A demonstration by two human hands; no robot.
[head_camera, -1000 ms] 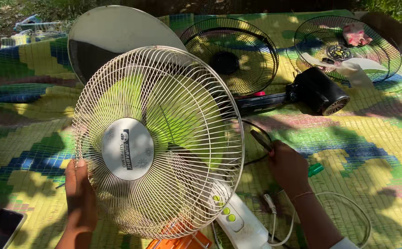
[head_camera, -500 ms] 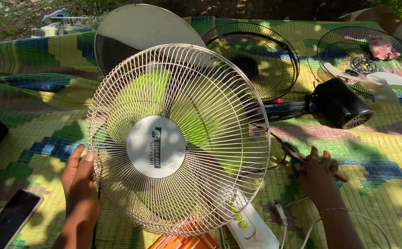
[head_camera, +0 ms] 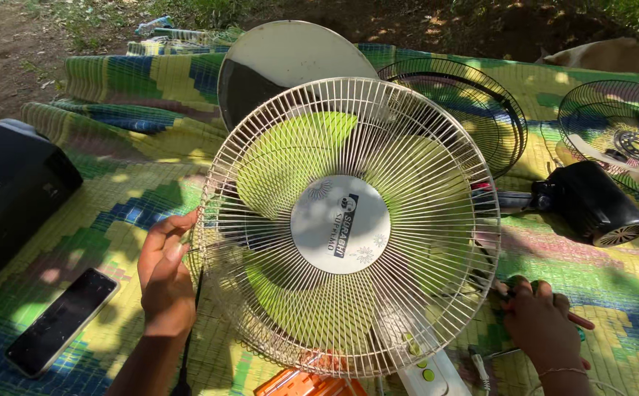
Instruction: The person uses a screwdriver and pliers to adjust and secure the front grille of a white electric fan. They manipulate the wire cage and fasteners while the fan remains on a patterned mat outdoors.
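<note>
**Two hands at the rim of a white-grilled fan**

Far out to the left of the left hand sits a black case (head_camera: 11, 191), and nearer, just below and left of that hand, a dark phone (head_camera: 61, 321) lies face up on the woven mat (head_camera: 114, 183).

The left hand (head_camera: 165, 282) is curled loosely, its fingertips (head_camera: 180, 227) touching the left edge of the fan's white wire grille (head_camera: 345, 227); it pinches the rim rather than wrapping it.

Between the two hands stands the fan itself, tilted toward the camera, with green blades (head_camera: 290, 158) behind the grille and a round pale hub cap (head_camera: 340, 224) at the centre. Below it, an orange object (head_camera: 305, 383) and the white control base (head_camera: 433, 374) with green buttons show.

The right hand (head_camera: 543, 326) is closed on a thin red-handled tool (head_camera: 579, 320) just beside the grille's lower right edge. Above and right of that hand lies a black motor housing (head_camera: 598, 205), with a dark grille (head_camera: 473, 117) and another (head_camera: 612, 117) beyond.
</note>
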